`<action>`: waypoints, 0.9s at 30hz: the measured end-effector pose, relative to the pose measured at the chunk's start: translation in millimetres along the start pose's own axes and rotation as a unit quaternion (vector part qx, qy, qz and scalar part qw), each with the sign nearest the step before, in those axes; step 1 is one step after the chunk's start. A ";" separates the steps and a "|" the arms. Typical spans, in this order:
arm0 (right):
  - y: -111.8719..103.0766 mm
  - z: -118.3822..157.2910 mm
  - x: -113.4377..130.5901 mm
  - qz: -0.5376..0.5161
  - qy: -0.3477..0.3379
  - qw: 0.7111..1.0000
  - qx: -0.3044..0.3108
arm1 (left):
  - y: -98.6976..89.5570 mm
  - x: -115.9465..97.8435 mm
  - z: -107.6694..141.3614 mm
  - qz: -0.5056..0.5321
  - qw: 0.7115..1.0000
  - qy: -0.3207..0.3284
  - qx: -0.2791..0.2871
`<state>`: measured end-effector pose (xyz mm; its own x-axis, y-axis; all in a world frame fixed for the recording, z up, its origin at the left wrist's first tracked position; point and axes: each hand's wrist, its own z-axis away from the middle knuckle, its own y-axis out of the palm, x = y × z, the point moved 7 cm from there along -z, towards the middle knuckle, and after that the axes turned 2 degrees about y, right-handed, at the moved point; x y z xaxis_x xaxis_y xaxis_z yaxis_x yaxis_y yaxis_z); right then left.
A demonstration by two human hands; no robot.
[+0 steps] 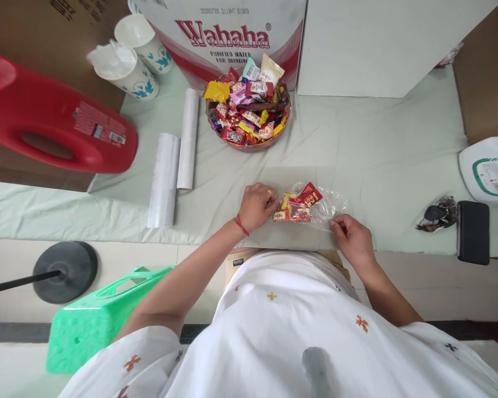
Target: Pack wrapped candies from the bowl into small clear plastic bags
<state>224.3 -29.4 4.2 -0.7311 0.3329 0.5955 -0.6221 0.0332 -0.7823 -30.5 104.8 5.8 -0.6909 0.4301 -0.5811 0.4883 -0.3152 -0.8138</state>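
Observation:
A clear plastic bag (331,203) lies on the cloth near the table's front edge, with a few red and yellow wrapped candies (299,213) gathered in its left part. My left hand (257,207) is closed at the bag's left end, fingers curled against the plastic beside the candies. At the other side, my right hand (353,239) pinches the bag's lower right edge between thumb and finger. Beyond the bag stands a round bowl (249,147) heaped with assorted wrapped sweets (249,108).
Two white rolls (164,179) lie left of my hands. Paper cups (128,77), a red jug (66,121) and a Wahaha carton (232,33) stand behind. To the right are keys (437,214), a black phone (473,232) and a white bottle (489,168). A green stool (95,320) stands below left.

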 end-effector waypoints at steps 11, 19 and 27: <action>-25.4 -2.7 4.2 -0.061 -0.056 0.993 -0.087 | 4.1 -3.4 11.3 0.027 0.998 0.025 -0.045; -4.7 -11.4 17.3 -0.012 -0.119 0.993 -0.013 | -1.3 -24.0 22.0 0.033 0.985 0.053 -0.162; -12.7 -7.2 0.4 0.122 -0.052 0.988 -0.076 | 25.9 -16.3 16.9 -0.079 0.988 -0.046 -0.122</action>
<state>234.0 -22.8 13.1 -0.8841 0.2499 0.3949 -0.3800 0.1072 -0.9187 -15.5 75.3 -5.7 -0.8090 0.3749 -0.4528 0.4769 -0.0319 -0.8784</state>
